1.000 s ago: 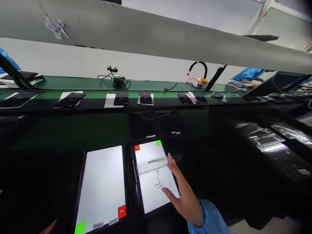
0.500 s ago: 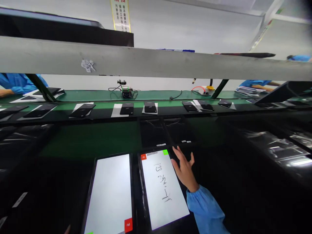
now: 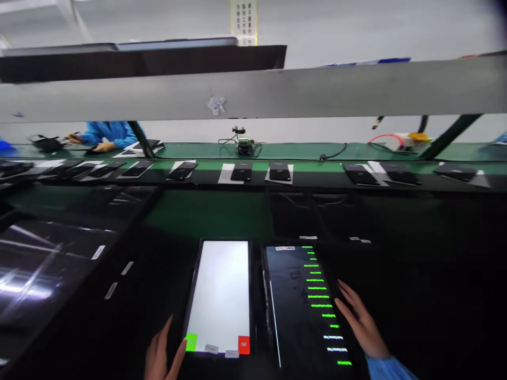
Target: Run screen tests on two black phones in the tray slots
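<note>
Two tablets lie side by side in front of me. The left tablet (image 3: 221, 295) shows a white screen with a green square and a red Fail square at its near corners. My left hand (image 3: 160, 352) hovers at its near left corner, thumb by the green square. The right tablet (image 3: 304, 306) now has a dark screen with a column of green and white lines. My right hand (image 3: 362, 323), in a blue sleeve, rests open at that tablet's right edge, fingers spread.
Dark tablets in film lie stacked at the left (image 3: 43, 258). A green conveyor (image 3: 222, 177) behind carries several black devices on white sheets. A grey beam (image 3: 253, 95) crosses overhead. A person in blue (image 3: 106, 134) works at the far left.
The right tablet's screen went from white with handwriting to dark with green lines. My right hand drew back along its right edge. My left hand came up to the left tablet's corner.
</note>
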